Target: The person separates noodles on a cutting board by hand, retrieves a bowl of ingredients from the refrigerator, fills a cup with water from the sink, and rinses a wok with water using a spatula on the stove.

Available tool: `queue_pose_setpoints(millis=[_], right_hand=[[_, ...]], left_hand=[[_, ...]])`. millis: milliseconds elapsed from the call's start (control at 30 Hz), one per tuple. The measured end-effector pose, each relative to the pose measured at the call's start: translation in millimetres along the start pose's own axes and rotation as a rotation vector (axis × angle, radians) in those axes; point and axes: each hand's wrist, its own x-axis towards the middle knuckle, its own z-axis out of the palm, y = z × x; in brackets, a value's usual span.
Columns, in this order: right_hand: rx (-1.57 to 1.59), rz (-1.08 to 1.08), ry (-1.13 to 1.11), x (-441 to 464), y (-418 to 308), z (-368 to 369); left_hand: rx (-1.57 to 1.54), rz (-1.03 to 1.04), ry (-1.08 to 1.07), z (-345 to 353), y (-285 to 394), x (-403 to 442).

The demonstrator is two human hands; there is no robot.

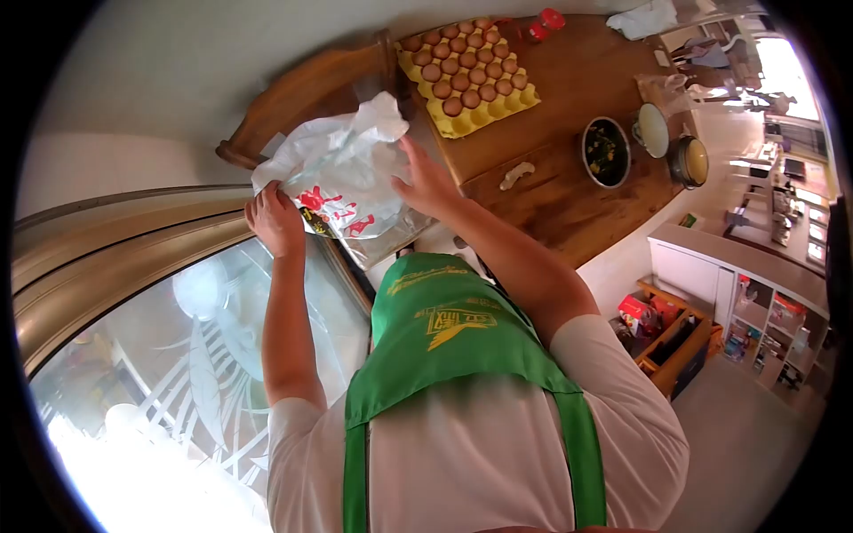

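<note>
A white plastic bag (360, 153) with red and dark printing lies crumpled on a surface in front of me. My left hand (277, 219) is closed on its near left edge, fingers curled over the plastic. At the bag's right side is my right hand (428, 184), thumb and fingers apart, touching the plastic. The bag hides some of the right fingertips. What the bag holds, if anything, cannot be made out.
A yellow tray (486, 115) of brown eggs sits on the wooden table (569, 89). Farther right are a metal bowl (627, 160) with dark green food, a pale bowl (653, 130) and a pot (690, 163). A glass panel (200, 355) stands at left.
</note>
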Motion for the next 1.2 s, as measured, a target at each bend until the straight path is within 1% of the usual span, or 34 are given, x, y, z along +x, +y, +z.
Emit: queue_pose_setpoints(millis=[67, 100, 133, 167, 200, 233, 267, 300, 333, 367, 433, 500, 533, 567, 600, 633, 700, 767, 833, 867, 900, 967, 1000, 1033, 1067, 1100, 1133, 1167, 1200], right_hand=[[-0.145, -0.012, -0.043, 28.5, -6.4, 31.3], [-0.136, -0.002, -0.03, 42.0, -9.5, 46.1], [-0.105, 0.056, -0.037, 55.8, -11.1, 58.4], [-0.08, 0.126, -0.036, 67.2, -10.6, 69.0], [-0.095, 0.252, -0.061, 79.8, -6.4, 83.8], [-0.062, 0.242, -0.064, 87.4, -1.8, 89.4], [-0.066, 0.266, -0.091, 97.1, 1.3, 96.7], [-0.024, 0.368, -0.215, 103.9, -3.2, 88.7], [-0.055, 0.419, -0.249, 112.3, 9.3, 104.8], [-0.051, 0.482, -0.299, 113.0, 2.4, 96.4], [-0.078, 0.503, -0.336, 108.2, -1.3, 91.7], [-0.039, 0.441, -0.252, 97.0, 2.3, 88.5], [-0.143, 0.323, -0.211, 87.4, 5.8, 87.4], [-0.243, 0.194, -0.168, 78.7, 10.7, 85.2], [-0.32, 0.112, -0.184, 71.7, 10.5, 76.6], [-0.396, 0.035, -0.19, 68.2, 11.2, 67.6], [-0.517, -0.056, -0.195, 69.5, 15.5, 60.9], [-0.557, -0.105, -0.233, 79.6, 25.9, 66.1], [-0.61, -0.177, -0.241, 93.6, 37.6, 79.7], [-0.638, -0.191, -0.253, 100.5, 43.1, 87.5], [-0.673, -0.202, -0.261, 105.9, 48.4, 92.9], [-0.689, -0.164, -0.303, 115.1, 57.4, 100.9], [-0.705, -0.123, -0.339, 118.8, 61.2, 106.1], [-0.708, -0.118, -0.346, 123.0, 65.5, 112.7], [-0.678, -0.059, -0.39, 129.0, 71.0, 119.3], [-0.65, 0.001, -0.43, 134.5, 76.4, 126.5], [-0.619, 0.036, -0.421, 137.2, 81.3, 135.0], [-0.666, 0.01, -0.401, 136.2, 86.3, 140.5], [-0.669, 0.071, -0.477, 139.1, 88.5, 144.4]], left_hand=[[0.022, -0.018, -0.044, 15.4, -9.8, 11.2], [0.021, -0.036, -0.083, 26.3, -13.1, 15.8], [0.039, -0.034, -0.081, 39.2, -21.7, 19.8], [0.123, -0.069, -0.167, 48.4, -26.8, 22.7], [0.222, -0.138, -0.317, 53.2, -26.0, 28.0], [0.259, -0.127, -0.414, 73.0, -41.2, 30.0], [0.271, -0.108, -0.411, 85.9, -46.4, 33.3], [0.216, -0.079, -0.389, 90.5, -46.0, 36.6], [0.232, -0.062, -0.46, 100.0, -49.8, 42.1], [0.223, -0.096, -0.503, 105.4, -45.9, 49.4], [0.247, -0.072, -0.62, 123.5, -40.2, 61.2], [0.341, -0.047, -0.668, 145.4, -32.4, 68.1], [0.427, -0.053, -0.745, 175.2, -40.6, 71.2], [0.437, -0.086, -0.791, 177.4, -29.0, 74.9], [0.474, -0.013, -0.773, 169.4, -16.5, 75.4], [0.454, -0.087, -0.846, 177.0, -12.6, 78.9], [0.403, -0.047, -0.903, 190.9, -15.4, 78.3], [0.401, -0.034, -0.898, 195.9, -15.0, 72.6], [0.397, -0.022, -0.782, 201.7, -21.9, 61.3], [0.326, -0.116, -0.815, 193.5, -19.9, 59.2], [0.332, -0.127, -0.82, 184.7, -24.9, 50.8], [0.057, -0.046, -0.319, 170.2, -29.2, 26.5], [0.052, -0.049, -0.326, 155.4, -27.6, 19.5], [0.121, 0.126, -0.321, 133.5, -24.6, 17.6], [0.185, 0.3, -0.31, 120.9, -21.6, 14.1], [0.174, 0.298, -0.311, 121.5, -24.1, 7.9], [0.27, 0.35, -0.346, 126.5, -30.1, 2.8], [0.35, 0.416, -0.38, 134.9, -33.3, -2.6], [0.39, 0.362, -0.534, 149.8, -40.0, -6.4]])
